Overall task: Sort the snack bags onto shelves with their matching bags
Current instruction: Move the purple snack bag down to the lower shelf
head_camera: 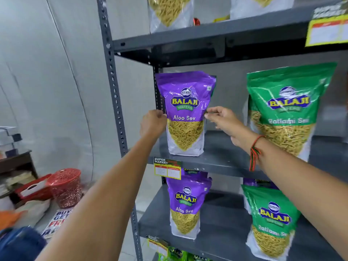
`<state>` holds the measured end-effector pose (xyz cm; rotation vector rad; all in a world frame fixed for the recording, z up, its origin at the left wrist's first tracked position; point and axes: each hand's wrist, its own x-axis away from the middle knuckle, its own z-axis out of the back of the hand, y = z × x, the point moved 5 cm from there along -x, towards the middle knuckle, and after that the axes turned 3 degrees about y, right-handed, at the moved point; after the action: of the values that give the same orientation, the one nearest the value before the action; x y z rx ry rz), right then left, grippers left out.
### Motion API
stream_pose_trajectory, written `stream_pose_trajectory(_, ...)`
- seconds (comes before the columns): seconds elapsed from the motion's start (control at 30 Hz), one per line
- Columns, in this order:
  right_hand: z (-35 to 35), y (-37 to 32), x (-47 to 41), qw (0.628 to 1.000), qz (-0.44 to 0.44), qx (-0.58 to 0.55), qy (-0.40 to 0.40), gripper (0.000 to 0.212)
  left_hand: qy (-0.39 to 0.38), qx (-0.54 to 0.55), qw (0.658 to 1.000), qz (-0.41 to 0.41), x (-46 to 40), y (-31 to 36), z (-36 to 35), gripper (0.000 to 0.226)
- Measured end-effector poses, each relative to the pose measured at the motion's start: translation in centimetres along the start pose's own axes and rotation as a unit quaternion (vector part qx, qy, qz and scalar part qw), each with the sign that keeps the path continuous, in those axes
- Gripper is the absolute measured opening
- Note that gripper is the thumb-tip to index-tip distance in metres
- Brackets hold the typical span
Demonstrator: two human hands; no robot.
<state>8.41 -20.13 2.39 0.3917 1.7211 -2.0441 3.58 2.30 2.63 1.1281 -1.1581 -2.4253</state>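
Observation:
A purple Aloo Sev bag (185, 113) stands upright on the middle shelf (222, 159) at its left end. My left hand (153, 123) grips its left edge and my right hand (222, 119) pinches its right edge. A green edge peeks out behind the purple bag's top right corner. A green Ratlami Sev bag (284, 110) stands to the right on the same shelf. On the shelf below stand another purple Aloo Sev bag (187, 206) and a green Ratlami Sev bag (271, 223), with more purple bags behind each.
The grey metal rack's upright post (114, 95) runs just left of my left hand. The top shelf (207, 32) carries more sev bags. Yellow price tags (167, 168) hang on shelf edges. A red perforated bin (66, 187) and clutter sit on the floor at left.

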Motion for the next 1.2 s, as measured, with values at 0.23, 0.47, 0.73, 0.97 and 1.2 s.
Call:
stream_pose_trajectory(0.23,-2.1,3.8,-4.1,0.996,-0.051,-0.065,-0.023,0.011,0.034,0.039,0.999,-0.007,-2.6,-2.3,-3.2,0.029)
stream_pose_trajectory(0.47,-1.8,4.0,-4.1,0.988,-0.031,-0.144,0.043,0.019,0.072,0.075,0.994,0.01,-2.8,-2.9,-3.4,0.022)
stream_pose_trajectory(0.73,-0.2,1.0,2.4,0.982,-0.019,-0.176,0.07,0.014,0.117,0.069,0.991,0.0,3.0,-1.2,-0.1,0.021)
stream_pose_trajectory(0.97,1.9,-0.6,12.0,0.985,-0.037,-0.16,0.062,0.018,0.149,0.108,0.983,-0.012,12.4,-1.1,1.5,0.02)
stream_pose_trajectory(1.2,3.3,6.9,18.5,0.983,-0.13,-0.119,0.052,0.015,0.075,0.108,0.989,0.068,20.8,-7.3,-3.5,0.017)
